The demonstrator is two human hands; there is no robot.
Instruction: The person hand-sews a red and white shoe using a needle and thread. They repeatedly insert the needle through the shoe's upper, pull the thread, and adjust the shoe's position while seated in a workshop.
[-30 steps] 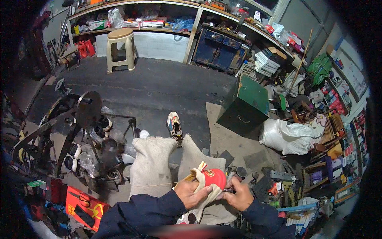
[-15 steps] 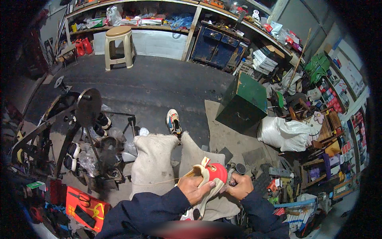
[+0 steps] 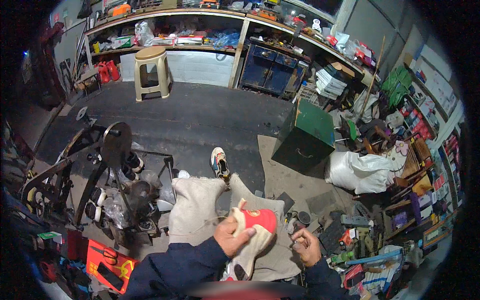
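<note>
A cream sneaker with a red heel panel rests over my lap, tilted, its heel end pointing away from me. My left hand is closed round its side, thumb pressed on the cream upper. To the right of the shoe and apart from it, my right hand has its fingers pinched together; what they hold is too small to make out. A thin pale thread runs left from the shoe across the beige cloth covering my knees. Just past the cloth, a multicoloured sneaker stands on the floor.
At the left is a dark metal machine with a round wheel, shoes and plastic bags around it. Scissors and a black phone lie on a red box. A green box, a white sack and tools crowd the right.
My right hand has come away from the shoe and moved slightly down and right. The shoe has turned in my left hand and shifted left, showing more of its heel and side.
</note>
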